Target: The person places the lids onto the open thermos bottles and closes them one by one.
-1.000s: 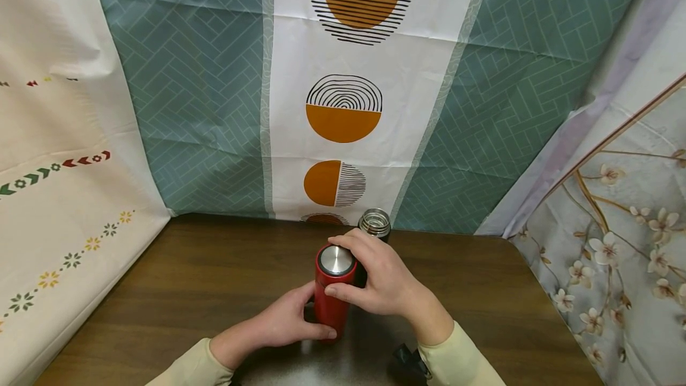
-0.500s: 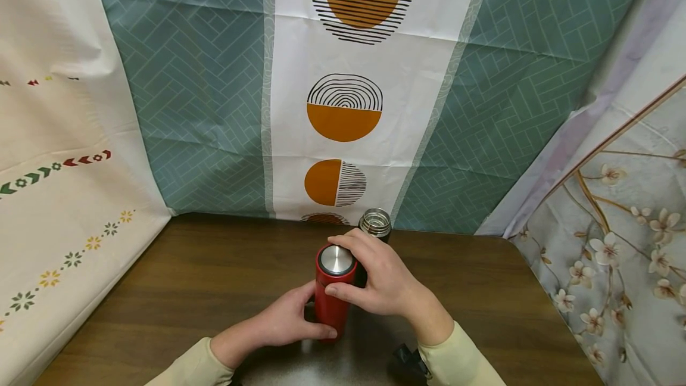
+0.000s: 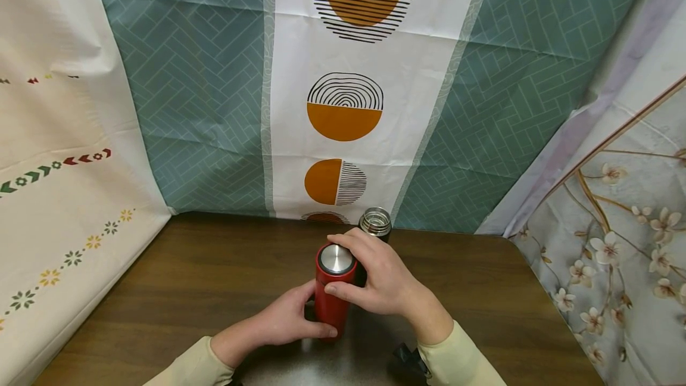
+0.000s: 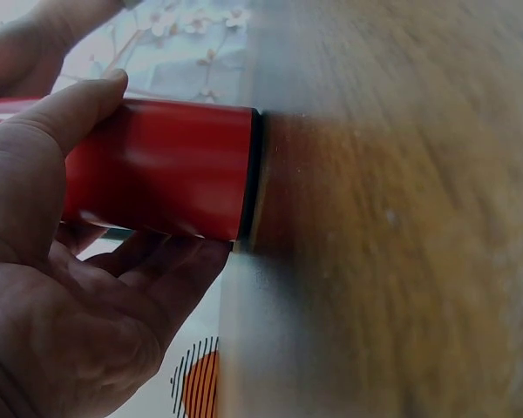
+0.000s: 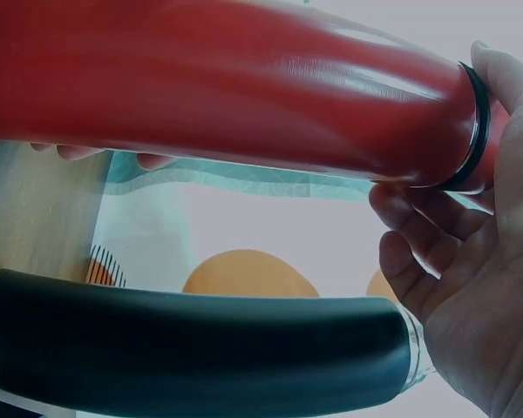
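A red thermos [image 3: 331, 308] stands upright on the brown wooden table [image 3: 225, 267]. Its lid [image 3: 336, 260], with a silver disc on top, is on. My left hand [image 3: 292, 317] holds the body low down, thumb on the near side; in the left wrist view the black-rimmed base [image 4: 254, 174] meets the tabletop. Around the lid, my right hand [image 3: 383, 276] has its thumb in front and fingers behind. Just behind that hand stands a black thermos [image 5: 200, 344], lidless, its steel threaded mouth [image 3: 375, 221] showing; the hand hides much of it in the head view.
A green and white patterned cloth [image 3: 209, 106] hangs behind the table. Cream cloth [image 3: 69, 195] lines the left side and a floral one [image 3: 616, 255] the right. A small black item [image 3: 409, 359] shows beside the right sleeve.
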A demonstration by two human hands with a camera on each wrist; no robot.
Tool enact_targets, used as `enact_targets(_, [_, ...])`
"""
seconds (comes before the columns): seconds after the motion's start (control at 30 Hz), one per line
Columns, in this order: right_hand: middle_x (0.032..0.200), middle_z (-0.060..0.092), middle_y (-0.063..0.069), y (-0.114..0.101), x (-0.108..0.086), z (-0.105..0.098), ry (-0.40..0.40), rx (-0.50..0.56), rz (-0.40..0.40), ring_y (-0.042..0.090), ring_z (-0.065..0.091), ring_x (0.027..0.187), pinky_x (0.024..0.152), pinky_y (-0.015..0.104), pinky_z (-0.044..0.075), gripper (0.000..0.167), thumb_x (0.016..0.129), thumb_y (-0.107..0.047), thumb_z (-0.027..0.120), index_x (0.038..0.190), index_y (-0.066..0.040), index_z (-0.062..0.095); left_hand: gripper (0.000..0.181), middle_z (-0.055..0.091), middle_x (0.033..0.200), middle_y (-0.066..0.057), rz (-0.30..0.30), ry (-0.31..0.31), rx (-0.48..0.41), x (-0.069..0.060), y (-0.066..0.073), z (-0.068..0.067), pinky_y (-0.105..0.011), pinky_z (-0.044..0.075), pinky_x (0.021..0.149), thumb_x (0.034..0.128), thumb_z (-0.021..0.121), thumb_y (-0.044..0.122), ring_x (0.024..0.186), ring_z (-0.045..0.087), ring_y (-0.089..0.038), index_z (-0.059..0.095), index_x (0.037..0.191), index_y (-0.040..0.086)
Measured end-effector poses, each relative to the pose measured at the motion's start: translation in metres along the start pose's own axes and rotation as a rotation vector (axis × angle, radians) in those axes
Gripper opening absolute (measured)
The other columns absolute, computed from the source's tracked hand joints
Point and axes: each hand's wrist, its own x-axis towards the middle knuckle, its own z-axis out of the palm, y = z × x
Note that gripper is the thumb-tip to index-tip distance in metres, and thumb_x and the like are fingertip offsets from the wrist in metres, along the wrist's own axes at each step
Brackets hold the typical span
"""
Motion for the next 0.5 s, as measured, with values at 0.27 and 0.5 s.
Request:
enact_targets(0.27, [0.125, 0.067, -0.006, -0.0007, -0.0001, -0.0003, 0.005, -0.007, 0.006, 0.011, 0.065, 0.109, 0.087, 0.030, 0.056, 0.067, 0.098, -0.052, 0.084, 0.151, -0.016, 0.062, 0.062, 0.070, 0.141, 0.008, 0.067, -0.007, 0.031, 0.0009, -0.0040, -0.0020, -0.050, 0.054, 0.108, 0.0961, 0.089, 0.043, 0.136, 0.062, -0.023, 0.061, 0.148, 0.027])
enact_targets(0.5, [0.124, 0.068, -0.007, -0.0007, 0.0009, -0.0002, 0.013, -0.008, 0.004, 0.011, 0.064, 0.109, 0.087, 0.030, 0.056, 0.066, 0.098, -0.054, 0.083, 0.148, -0.017, 0.063, 0.064, 0.069, 0.140, 0.015, -0.014, 0.001, 0.005, 0.0010, -0.0002, -0.0004, -0.055, 0.051, 0.113, 0.0930, 0.092, 0.040, 0.138, 0.061, -0.022, 0.060, 0.147, 0.031])
